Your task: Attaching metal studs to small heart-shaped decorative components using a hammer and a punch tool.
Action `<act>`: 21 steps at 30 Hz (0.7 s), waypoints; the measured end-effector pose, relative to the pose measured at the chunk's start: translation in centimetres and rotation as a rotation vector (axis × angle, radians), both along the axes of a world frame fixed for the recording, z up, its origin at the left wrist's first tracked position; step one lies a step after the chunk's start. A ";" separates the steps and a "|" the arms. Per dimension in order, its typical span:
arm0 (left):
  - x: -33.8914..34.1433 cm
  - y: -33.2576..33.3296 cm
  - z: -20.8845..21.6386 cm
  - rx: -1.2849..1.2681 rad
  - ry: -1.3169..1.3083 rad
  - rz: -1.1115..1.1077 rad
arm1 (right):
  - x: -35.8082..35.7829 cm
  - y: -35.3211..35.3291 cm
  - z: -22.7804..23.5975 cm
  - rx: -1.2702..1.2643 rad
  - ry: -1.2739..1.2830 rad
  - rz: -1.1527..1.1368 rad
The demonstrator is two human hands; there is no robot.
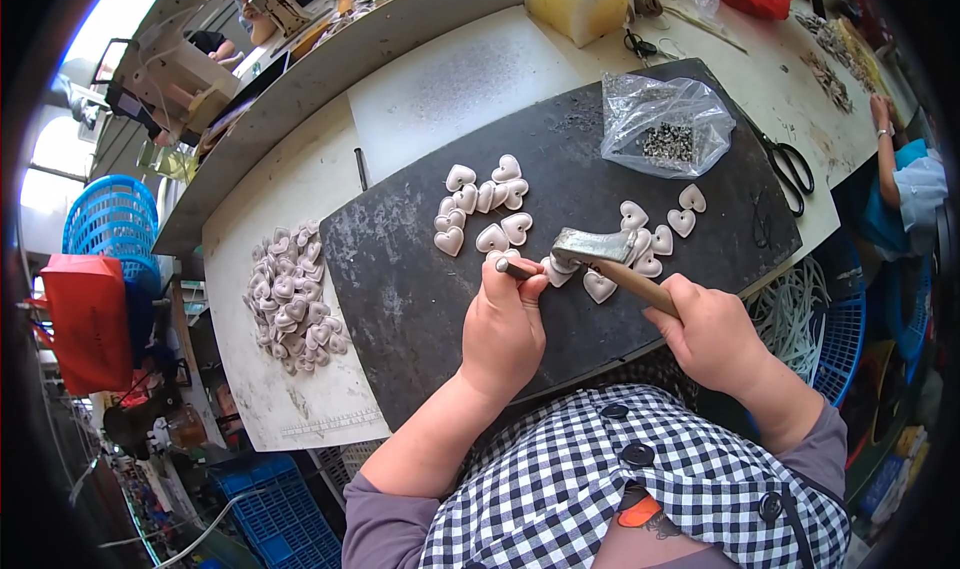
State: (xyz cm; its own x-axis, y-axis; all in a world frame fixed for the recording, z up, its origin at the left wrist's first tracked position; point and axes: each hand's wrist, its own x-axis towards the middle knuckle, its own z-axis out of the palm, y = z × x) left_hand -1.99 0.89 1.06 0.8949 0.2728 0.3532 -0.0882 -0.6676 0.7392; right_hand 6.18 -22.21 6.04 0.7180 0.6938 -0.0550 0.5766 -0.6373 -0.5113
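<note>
My left hand (505, 331) is closed around a short metal rod, probably a punch (516, 268), its end showing past thumb and finger. My right hand (715, 327) grips the wooden handle of a hammer (635, 284). The hammer's metal head is just right of the rod, over pale padded hearts; whether they touch cannot be told. One pale pink heart (557, 272) is partly hidden beneath the head. Several hearts (690, 197) lie to the right on the black board (390, 314); another cluster (463, 199) lies beyond my left hand.
A heap of hearts (290, 299) covers the white table at left. A clear bag of small metal pieces (668, 139) sits on the board's far right, with black scissors (790, 174) beside it. A yellowish tub (580, 4) stands behind; another person's arm (885, 159) shows at right.
</note>
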 end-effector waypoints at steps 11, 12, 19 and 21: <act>-1.1 0.1 1.6 -0.159 0.070 -0.006 | 0.7 -0.4 0.8 0.276 0.134 -0.194; -1.1 1.3 2.5 -0.163 0.171 0.119 | 0.5 -0.4 0.7 0.293 0.136 -0.172; -0.1 2.7 0.7 0.373 0.200 0.328 | 0.2 0.2 -0.3 0.322 0.195 -0.112; 0.0 2.2 0.6 0.209 0.157 0.302 | 0.1 0.0 -0.3 0.336 0.220 -0.116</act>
State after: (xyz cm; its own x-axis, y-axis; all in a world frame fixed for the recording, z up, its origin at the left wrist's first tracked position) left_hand -1.96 3.05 1.66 0.8330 0.4688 0.2938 0.2385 -0.7835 0.5738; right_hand 6.23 -22.23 5.74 0.7888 0.6146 -0.0001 0.3645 -0.4679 -0.8051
